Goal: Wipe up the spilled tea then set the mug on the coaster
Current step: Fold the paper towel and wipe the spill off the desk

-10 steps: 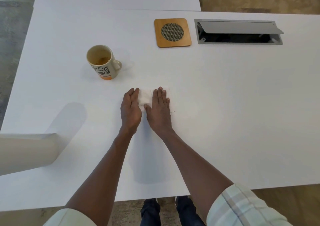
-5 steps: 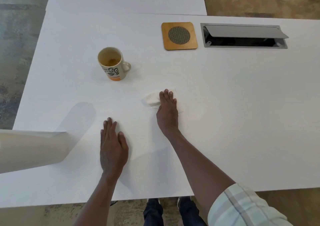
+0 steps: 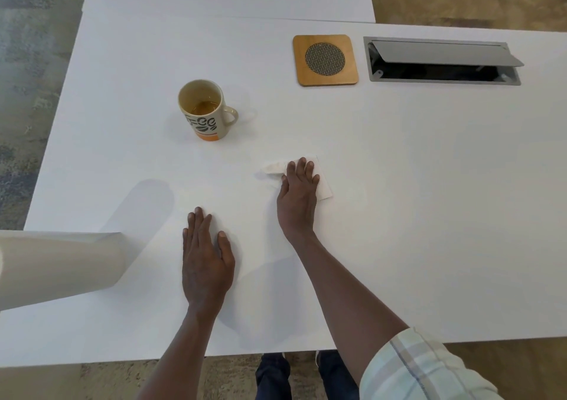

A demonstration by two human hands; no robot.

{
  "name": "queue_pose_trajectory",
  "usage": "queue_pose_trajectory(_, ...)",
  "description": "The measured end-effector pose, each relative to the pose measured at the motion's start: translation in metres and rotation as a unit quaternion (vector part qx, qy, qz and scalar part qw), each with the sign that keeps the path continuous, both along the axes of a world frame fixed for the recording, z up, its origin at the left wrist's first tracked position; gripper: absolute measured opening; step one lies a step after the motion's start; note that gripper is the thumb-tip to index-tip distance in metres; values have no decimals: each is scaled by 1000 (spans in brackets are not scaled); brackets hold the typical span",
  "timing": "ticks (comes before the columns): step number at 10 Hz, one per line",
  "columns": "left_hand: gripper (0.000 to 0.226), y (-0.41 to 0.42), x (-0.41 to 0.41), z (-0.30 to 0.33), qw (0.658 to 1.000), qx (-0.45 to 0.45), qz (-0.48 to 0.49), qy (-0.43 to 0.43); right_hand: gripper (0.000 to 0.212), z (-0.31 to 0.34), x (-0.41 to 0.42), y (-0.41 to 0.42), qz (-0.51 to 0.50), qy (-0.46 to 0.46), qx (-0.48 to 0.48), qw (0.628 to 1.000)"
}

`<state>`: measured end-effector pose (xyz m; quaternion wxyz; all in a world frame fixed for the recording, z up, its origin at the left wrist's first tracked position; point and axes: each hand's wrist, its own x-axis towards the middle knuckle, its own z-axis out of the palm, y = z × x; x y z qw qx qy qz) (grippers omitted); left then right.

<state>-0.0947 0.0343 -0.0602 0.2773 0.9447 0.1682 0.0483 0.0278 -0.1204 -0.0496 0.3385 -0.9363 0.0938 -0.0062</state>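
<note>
At the far left edge, a pale cylindrical object overhangs the white tabletop; its identity cannot be determined.

The mug stands upright on the tabletop, left of centre, handle pointing right. A shallow layer of tea is visible in the bottom. The mug is rigid ceramic, moderately heavy and breakable, and its glazed wall is likely slick. Judged best hold: fingers through the handle, or a wrap around the body. Keep it level, since the remaining tea can slosh.

The left hand lies flat on the tabletop near the front edge, fingers straight. Its grip is released and it holds nothing.

The right hand presses flat on a white paper napkin, fingers extended. The grip is not clenched; the palm and fingers pin the napkin to the surface. The napkin is thin, soft and light, bunched at its left end. When wet it probably tears easily, so pressure from a flat hand suits it better than a pinch. No tea stain is discernible on the white surface around the napkin.

The wooden coaster, with a round mesh insert, lies flat at the rear, well apart from the mug and right of it. It is unoccupied, so the placing step is not yet done.

Further right, a metal cable hatch is set into the tabletop, lid tilted open.
</note>
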Motion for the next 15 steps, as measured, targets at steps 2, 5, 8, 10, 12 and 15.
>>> queue_pose_trajectory(2, 54, 0, -1, 1, 1000, 12, -2, 4, 40, -2, -21, 7, 121, -29, 3, 992)
queue_pose_trajectory(5, 57, 0, 0, 5, 999, 26, -15, 19, 42, -2, -69, -42, 209, -39, -54, 976)
queue_pose_trajectory(8, 56, 0, 0, 5, 1000, 19, -13, 20, 44, 0, 3, -64, 146, -5, -39, 988)
queue_pose_trajectory(10, 55, -1, 0, 7, 1000, 21, -13, 17, 52, 3, 13, -2, 243, -6, -47, 969)
queue_pose_trajectory(12, 55, -1, 0, 7, 1000, 20, -16, 17, 55, 6, -58, -10, 371, -16, -52, 927)
queue_pose_trajectory(15, 55, -2, 0, 10, 1000, 13, -13, 16, 56, 18, -67, -111, 315, -4, -79, 946)
